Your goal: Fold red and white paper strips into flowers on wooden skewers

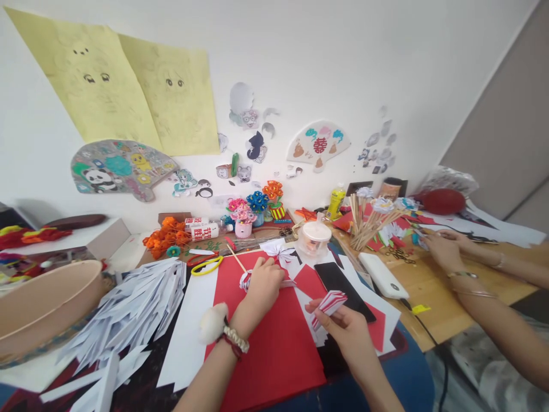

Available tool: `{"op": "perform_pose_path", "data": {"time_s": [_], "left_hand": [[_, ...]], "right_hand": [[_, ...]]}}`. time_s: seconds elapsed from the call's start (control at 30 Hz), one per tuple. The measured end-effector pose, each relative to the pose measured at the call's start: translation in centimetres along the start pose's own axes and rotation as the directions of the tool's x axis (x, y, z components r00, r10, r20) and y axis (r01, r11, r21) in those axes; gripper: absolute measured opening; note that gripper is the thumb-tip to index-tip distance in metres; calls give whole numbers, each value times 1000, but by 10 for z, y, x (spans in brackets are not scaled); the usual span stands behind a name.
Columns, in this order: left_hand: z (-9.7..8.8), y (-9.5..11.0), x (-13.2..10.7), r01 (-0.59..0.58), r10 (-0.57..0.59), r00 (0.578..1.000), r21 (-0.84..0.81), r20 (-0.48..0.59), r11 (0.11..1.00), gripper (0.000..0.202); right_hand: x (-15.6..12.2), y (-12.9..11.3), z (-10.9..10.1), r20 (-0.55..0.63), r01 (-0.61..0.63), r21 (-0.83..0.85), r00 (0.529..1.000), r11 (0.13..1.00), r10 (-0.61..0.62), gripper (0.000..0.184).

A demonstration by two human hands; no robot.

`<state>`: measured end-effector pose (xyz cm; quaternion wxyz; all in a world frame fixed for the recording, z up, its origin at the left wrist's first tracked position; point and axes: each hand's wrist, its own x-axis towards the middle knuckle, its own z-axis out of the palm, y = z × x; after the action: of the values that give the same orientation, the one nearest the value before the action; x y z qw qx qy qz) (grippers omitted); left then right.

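My left hand (265,283) is over a stack of red paper (274,349), its fingers bent and closed. What it grips is mostly hidden beneath it. Just left of its knuckles, a thin wooden stick (235,256) ends in a small striped paper piece (245,280). A flat white-and-red folded edge (289,283) pokes out past the fingertips on the right. With thumb and fingers, my right hand (345,332) pinches a pleated red-and-white striped paper (329,303), held up beside a black phone (343,286).
Cut white paper strips (141,303) are heaped at left beside a round tan basket (51,303). Yellow-handled scissors (206,266), a clear lidded tub (314,237) and a white power bank (383,276) lie farther back. At right, another person's hands (446,249) work near bundled sticks (366,226).
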<state>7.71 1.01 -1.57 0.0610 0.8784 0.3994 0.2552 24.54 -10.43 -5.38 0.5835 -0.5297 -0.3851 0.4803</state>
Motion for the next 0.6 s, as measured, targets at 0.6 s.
{"op": "perform_pose_path", "data": {"time_s": [0.6], "left_hand": [[-34,45,-71,134,-398,892,-713,-216,688,25]], "right_hand": [[0,-23,72,89,336,-389,941,858,-328,16]]}}
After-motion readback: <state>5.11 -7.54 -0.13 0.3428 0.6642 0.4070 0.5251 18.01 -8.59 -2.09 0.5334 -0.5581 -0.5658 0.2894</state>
